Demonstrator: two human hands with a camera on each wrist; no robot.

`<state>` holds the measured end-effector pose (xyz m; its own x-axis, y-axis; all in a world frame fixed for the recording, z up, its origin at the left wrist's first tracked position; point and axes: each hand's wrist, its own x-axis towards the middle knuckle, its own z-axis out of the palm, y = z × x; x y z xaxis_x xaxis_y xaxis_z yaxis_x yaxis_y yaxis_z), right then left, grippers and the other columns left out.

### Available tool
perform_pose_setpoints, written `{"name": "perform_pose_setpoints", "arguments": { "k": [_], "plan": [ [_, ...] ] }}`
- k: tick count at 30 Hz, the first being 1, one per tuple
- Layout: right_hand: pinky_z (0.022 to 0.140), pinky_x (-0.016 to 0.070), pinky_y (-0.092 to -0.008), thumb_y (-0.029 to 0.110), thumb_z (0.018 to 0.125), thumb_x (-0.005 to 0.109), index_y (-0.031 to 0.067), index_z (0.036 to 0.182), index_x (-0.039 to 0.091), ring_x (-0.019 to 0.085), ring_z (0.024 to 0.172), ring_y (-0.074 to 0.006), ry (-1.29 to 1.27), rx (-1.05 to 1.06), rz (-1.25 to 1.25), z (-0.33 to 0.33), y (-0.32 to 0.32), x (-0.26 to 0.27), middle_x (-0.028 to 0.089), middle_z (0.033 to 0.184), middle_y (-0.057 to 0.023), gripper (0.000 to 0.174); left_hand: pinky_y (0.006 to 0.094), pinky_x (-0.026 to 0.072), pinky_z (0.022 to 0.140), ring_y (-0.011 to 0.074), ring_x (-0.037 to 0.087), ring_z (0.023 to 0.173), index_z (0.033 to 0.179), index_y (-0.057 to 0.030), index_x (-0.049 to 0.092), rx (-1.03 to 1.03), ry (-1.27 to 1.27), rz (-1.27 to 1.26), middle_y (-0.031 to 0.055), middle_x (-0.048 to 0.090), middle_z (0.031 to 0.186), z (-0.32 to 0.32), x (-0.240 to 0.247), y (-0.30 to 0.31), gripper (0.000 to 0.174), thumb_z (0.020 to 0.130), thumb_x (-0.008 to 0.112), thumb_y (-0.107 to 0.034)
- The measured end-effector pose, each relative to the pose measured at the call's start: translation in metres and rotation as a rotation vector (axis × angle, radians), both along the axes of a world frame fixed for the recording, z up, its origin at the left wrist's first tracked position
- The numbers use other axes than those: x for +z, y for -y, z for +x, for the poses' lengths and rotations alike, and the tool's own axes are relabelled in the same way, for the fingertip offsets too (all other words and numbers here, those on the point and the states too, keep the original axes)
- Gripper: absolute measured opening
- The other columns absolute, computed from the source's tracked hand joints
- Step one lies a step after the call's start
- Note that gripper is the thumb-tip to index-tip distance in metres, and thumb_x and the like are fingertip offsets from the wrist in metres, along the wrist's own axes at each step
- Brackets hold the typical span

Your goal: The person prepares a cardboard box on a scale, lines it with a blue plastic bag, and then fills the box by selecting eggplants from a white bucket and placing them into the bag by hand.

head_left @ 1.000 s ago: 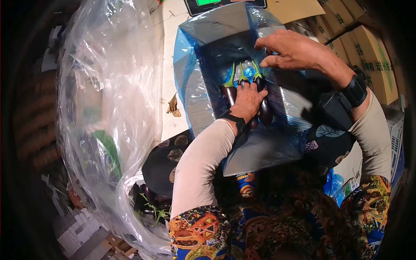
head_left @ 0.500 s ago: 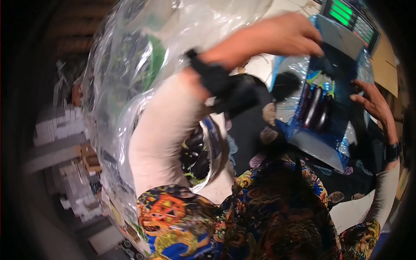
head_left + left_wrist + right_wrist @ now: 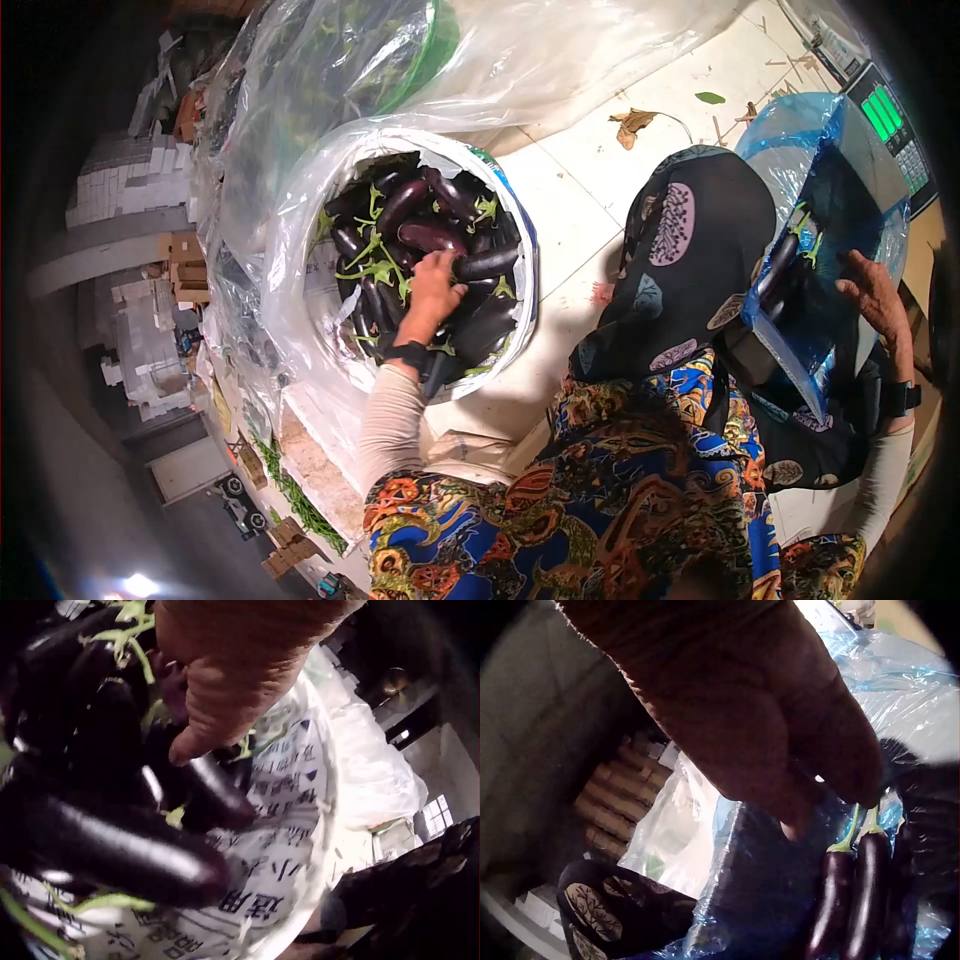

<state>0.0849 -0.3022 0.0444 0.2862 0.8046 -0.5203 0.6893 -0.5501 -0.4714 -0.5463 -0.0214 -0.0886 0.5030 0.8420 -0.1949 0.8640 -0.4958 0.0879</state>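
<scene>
Near the tub's (image 3: 524,295) middle, the left hand (image 3: 433,290) rests on eggplants (image 3: 400,205), its fingers' grip impossible to tell; the liner's Chinese print (image 3: 247,900) is unreadable. Right hand (image 3: 872,298), fingers relaxed, touches the blue bag (image 3: 800,150).

The right hand (image 3: 742,712) fills the top of the view, its fingers straight and close together. Just below the fingertips, three eggplants (image 3: 866,892) lie side by side, stems up, inside a blue plastic bag (image 3: 742,900).
</scene>
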Motion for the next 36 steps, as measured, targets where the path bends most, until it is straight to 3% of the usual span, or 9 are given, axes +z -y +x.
{"name": "perform_pose_setpoints", "arguments": {
  "k": [1, 7, 11, 15, 21, 28, 30, 33, 36],
  "plan": [
    [0.094, 0.0475, -0.0390, 0.028, 0.085, 0.069, -0.0053, 0.120, 0.055, 0.063, 0.106, -0.0333, 0.001, 0.007, 0.011, 0.003, 0.003, -0.005, 0.065, 0.111, -0.0225, 0.050, 0.0478, 0.0409, 0.096, 0.0347, 0.042, 0.123, 0.135, -0.0158, 0.047, -0.004, -0.054, -0.057, 0.0120, 0.045, 0.134, 0.007, -0.009, 0.009, 0.080, 0.063, 0.083, -0.018],
    [0.094, 0.0467, -0.0401, 0.026, 0.086, 0.067, -0.0060, 0.119, 0.054, 0.062, 0.107, -0.0334, -0.009, 0.013, -0.037, 0.007, -0.001, 0.001, 0.064, 0.115, -0.0227, 0.048, 0.0475, 0.0416, 0.095, 0.0331, 0.049, 0.116, 0.124, -0.0077, 0.057, -0.048, -0.186, -0.017, 0.0125, 0.053, 0.123, 0.038, -0.034, 0.006, 0.069, 0.062, 0.084, -0.021],
    [0.093, 0.0473, -0.0402, 0.025, 0.087, 0.067, -0.0058, 0.118, 0.054, 0.062, 0.107, -0.0339, -0.041, 0.011, -0.007, 0.009, 0.003, 0.002, 0.064, 0.114, -0.0226, 0.046, 0.0375, 0.0485, 0.089, 0.0318, 0.062, 0.096, 0.113, 0.0015, 0.061, 0.103, 0.249, -0.183, 0.0167, 0.064, 0.102, 0.016, -0.030, -0.012, 0.062, 0.065, 0.082, -0.031],
    [0.092, 0.0478, -0.0402, 0.021, 0.085, 0.068, -0.0046, 0.117, 0.054, 0.062, 0.106, -0.0347, -0.016, 0.015, -0.004, 0.007, 0.000, 0.001, 0.065, 0.111, -0.0226, 0.043, 0.0375, 0.0564, 0.084, 0.0259, 0.067, 0.095, 0.115, 0.0049, 0.057, 0.770, 1.247, -1.116, 0.0170, 0.066, 0.102, 0.024, 0.039, -0.011, 0.037, 0.092, 0.062, -0.023],
    [0.092, 0.0479, -0.0396, 0.017, 0.085, 0.068, -0.0043, 0.119, 0.054, 0.063, 0.105, -0.0344, -0.044, 0.006, 0.047, 0.011, 0.003, -0.006, 0.065, 0.111, -0.0226, 0.042, 0.0463, 0.0549, 0.088, 0.0341, 0.064, 0.103, 0.123, 0.0067, 0.052, 0.816, 1.644, -1.239, 0.0230, 0.063, 0.113, 0.036, 0.056, -0.004, 0.046, 0.095, 0.058, -0.029],
    [0.089, 0.0479, -0.0396, 0.020, 0.085, 0.069, -0.0042, 0.118, 0.054, 0.063, 0.101, -0.0374, 0.130, 0.020, 0.017, 0.007, 0.008, 0.000, 0.064, 0.108, -0.0250, 0.043, 0.0388, 0.0574, 0.081, 0.0286, 0.067, 0.091, 0.114, 0.0015, 0.055, 0.812, 1.499, -1.220, 0.0159, 0.066, 0.103, 0.046, 0.009, -0.002, 0.029, 0.093, 0.062, -0.017],
    [0.088, 0.0478, -0.0400, 0.022, 0.085, 0.069, -0.0041, 0.118, 0.054, 0.063, 0.101, -0.0381, 0.016, 0.006, 0.041, 0.005, 0.006, 0.002, 0.064, 0.106, -0.0253, 0.044, 0.0326, 0.0549, 0.079, 0.0231, 0.065, 0.090, 0.118, 0.0015, 0.053, 0.998, 1.182, -0.957, 0.0126, 0.064, 0.105, 0.066, 0.031, 0.016, 0.037, 0.087, 0.066, -0.012],
    [0.090, 0.0475, -0.0398, 0.022, 0.086, 0.068, -0.0046, 0.118, 0.054, 0.062, 0.103, -0.0367, 0.040, 0.007, 0.057, 0.005, 0.007, -0.001, 0.065, 0.105, -0.0243, 0.044, 0.0328, 0.0462, 0.087, 0.0225, 0.059, 0.101, 0.127, 0.0061, 0.050, 0.796, 0.770, -0.919, 0.0157, 0.060, 0.113, 0.039, -0.017, 0.012, 0.060, 0.077, 0.073, -0.018],
    [0.092, 0.0470, -0.0392, 0.022, 0.085, 0.069, -0.0050, 0.122, 0.053, 0.061, 0.106, -0.0361, 0.108, -0.007, 0.055, 0.021, 0.021, -0.023, 0.064, 0.108, -0.0242, 0.048, 0.0316, 0.0445, 0.083, 0.0202, 0.057, 0.091, 0.116, 0.0022, 0.058, 0.542, 0.588, -0.781, 0.0104, 0.063, 0.099, 0.032, -0.024, 0.007, 0.050, 0.078, 0.071, -0.028]
  ]
}}
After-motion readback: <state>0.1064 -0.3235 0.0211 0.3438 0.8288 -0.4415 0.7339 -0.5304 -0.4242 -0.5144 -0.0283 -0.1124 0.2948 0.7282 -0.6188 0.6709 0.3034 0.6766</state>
